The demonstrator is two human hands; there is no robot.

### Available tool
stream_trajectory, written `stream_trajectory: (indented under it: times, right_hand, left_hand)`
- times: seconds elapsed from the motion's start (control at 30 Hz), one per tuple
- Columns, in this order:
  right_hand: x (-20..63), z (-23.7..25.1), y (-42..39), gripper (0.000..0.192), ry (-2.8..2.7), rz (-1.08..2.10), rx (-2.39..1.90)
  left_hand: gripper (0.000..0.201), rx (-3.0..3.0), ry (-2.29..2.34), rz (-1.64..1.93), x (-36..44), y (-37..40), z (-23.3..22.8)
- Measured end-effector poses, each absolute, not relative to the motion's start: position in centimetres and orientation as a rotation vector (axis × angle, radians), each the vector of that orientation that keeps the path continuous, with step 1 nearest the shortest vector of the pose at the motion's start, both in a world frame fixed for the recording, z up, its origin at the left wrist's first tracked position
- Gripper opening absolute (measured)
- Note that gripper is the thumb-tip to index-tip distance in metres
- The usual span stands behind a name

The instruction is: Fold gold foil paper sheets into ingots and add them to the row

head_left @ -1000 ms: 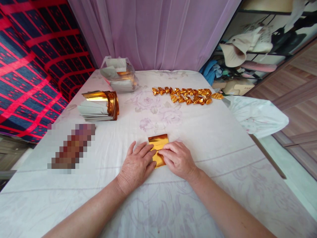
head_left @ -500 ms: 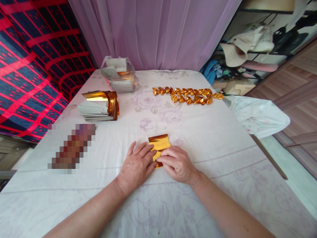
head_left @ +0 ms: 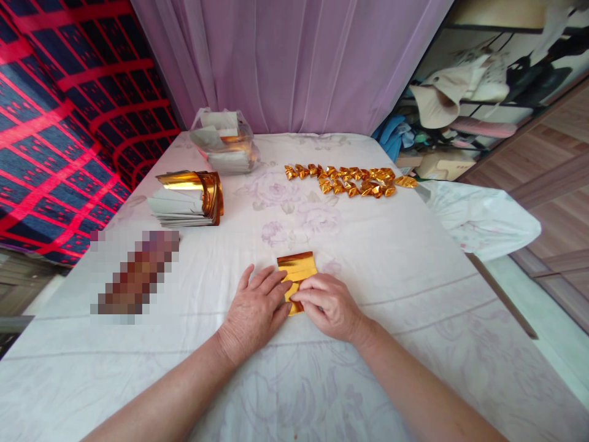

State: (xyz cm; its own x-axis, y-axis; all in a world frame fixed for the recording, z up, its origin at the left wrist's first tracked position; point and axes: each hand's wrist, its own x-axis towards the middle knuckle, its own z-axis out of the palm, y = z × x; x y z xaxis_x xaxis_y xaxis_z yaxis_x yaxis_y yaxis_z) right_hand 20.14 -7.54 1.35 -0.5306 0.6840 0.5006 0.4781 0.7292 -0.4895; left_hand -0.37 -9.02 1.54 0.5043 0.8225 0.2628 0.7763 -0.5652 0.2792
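While both hands press down, gold paper [head_left: 297, 272] lies long axis toward 12 o'clock; left hand [head_left: 255, 310] fingers flat together on it, right hand [head_left: 327, 305] fingertips pinching near edge

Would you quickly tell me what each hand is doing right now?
Left hand: open, fingers flat on the gold foil paper.
Right hand: fingers curled, pressing the same paper's near part; no clear grip.
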Motion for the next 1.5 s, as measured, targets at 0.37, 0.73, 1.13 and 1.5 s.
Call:
stream_trajectory:
  times: [0.37, 0.73, 1.13, 1.5]
  right_hand:
    - [20.1, 0.9, -7.2, 0.027, -2.187, 0.256, -1.100]
    - [19.6, 1.4, -7.4, 0.036, -2.345, 0.183, -1.290]
    - [19.3, 1.3, -7.4, 0.044, -2.456, 0.145, -1.337]
    - [19.3, 1.2, -7.4, 0.044, -2.487, 0.126, -1.317]
  left_hand:
    - [0.032, 2.590, 1.399, 0.517, -0.4, -9.0, 1.8]
    - [0.031, 2.666, 1.408, 0.544, -0.3, -9.1, 1.8]
    - [0.031, 2.731, 1.390, 0.584, 0.1, -9.1, 1.5]
    - [0.035, 2.819, 1.375, 0.571, 0.2, -9.1, 1.4]
